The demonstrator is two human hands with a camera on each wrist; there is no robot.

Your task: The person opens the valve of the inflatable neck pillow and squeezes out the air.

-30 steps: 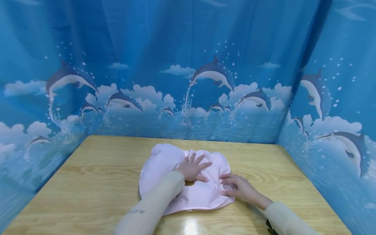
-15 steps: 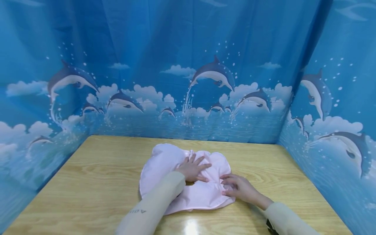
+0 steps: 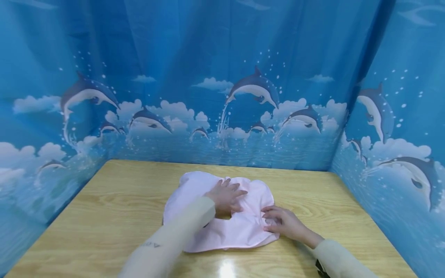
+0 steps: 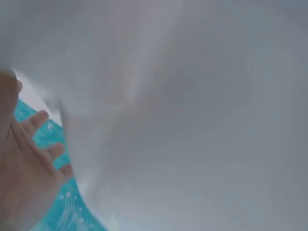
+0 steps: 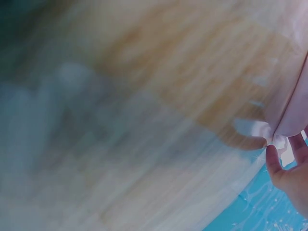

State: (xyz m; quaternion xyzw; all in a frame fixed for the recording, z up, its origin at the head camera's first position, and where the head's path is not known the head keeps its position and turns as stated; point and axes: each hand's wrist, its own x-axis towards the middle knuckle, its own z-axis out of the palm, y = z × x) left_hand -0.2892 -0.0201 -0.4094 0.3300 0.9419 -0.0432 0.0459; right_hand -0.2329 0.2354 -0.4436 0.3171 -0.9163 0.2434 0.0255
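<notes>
A pale pink cloth piece (image 3: 240, 231) with a wavy outline and a hole near its middle lies on the table. My left hand (image 3: 224, 195) is over its upper middle, fingers spread, beside the hole; whether the palm touches the cloth I cannot tell. At the cloth's right edge my right hand (image 3: 288, 224) rests with fingers and thumb bent a little and apart, their tips on the fabric. The left wrist view is mostly filled by blurred cloth (image 4: 183, 134), with the left hand (image 4: 26, 168) at its edge. In the right wrist view, the right hand (image 5: 293, 180) touches the seamed cloth edge (image 5: 291, 113).
The wood-grain table (image 3: 114, 216) extends around the cloth on all sides. Blue curtains (image 3: 194, 50) printed with dolphins and clouds hang behind it and along both sides. Light glares on the tabletop near the front.
My left hand has shifted slightly left and its forearm is lower, uncovering more of the hole. The cloth's left part has shifted slightly. The right hand has stayed in place.
</notes>
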